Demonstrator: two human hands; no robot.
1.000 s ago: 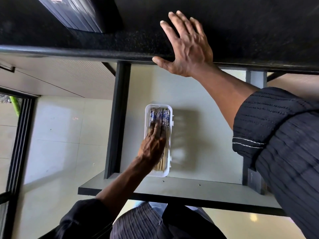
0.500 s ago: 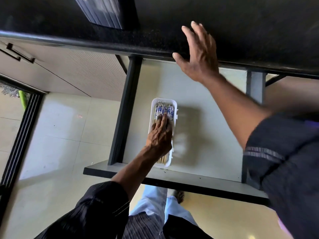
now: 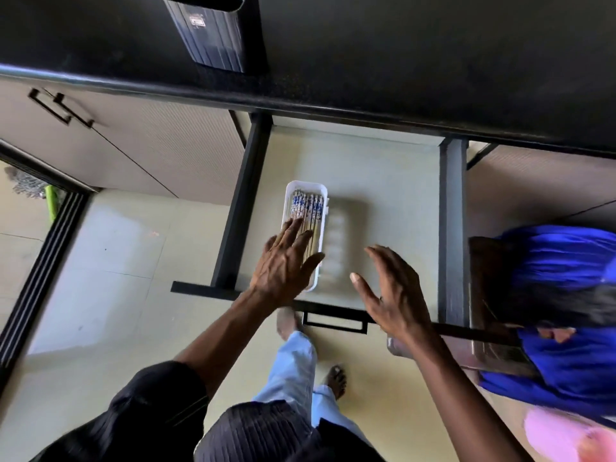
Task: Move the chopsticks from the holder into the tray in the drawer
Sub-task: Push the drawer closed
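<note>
A white tray (image 3: 289, 197) lies in the open drawer (image 3: 383, 195), near its left side. Several chopsticks (image 3: 308, 208) with blue-and-white patterned ends lie flat inside it. My left hand (image 3: 283, 266) hovers over the tray's near end, fingers spread and holding nothing. My right hand (image 3: 393, 291) is open too, above the drawer's front edge to the right of the tray. A dark ribbed holder (image 3: 213, 31) stands on the black countertop (image 3: 400, 61) above the drawer.
The drawer's black front rail with a handle (image 3: 335, 322) runs below my hands. Closed cabinet doors (image 3: 133, 138) sit to the left. Another person in blue clothing (image 3: 566, 295) is at the right. My bare feet (image 3: 335, 381) stand on the tiled floor.
My right hand has left the countertop edge and come down over the drawer front. My left hand has drawn back from the chopsticks toward the tray's near end.
</note>
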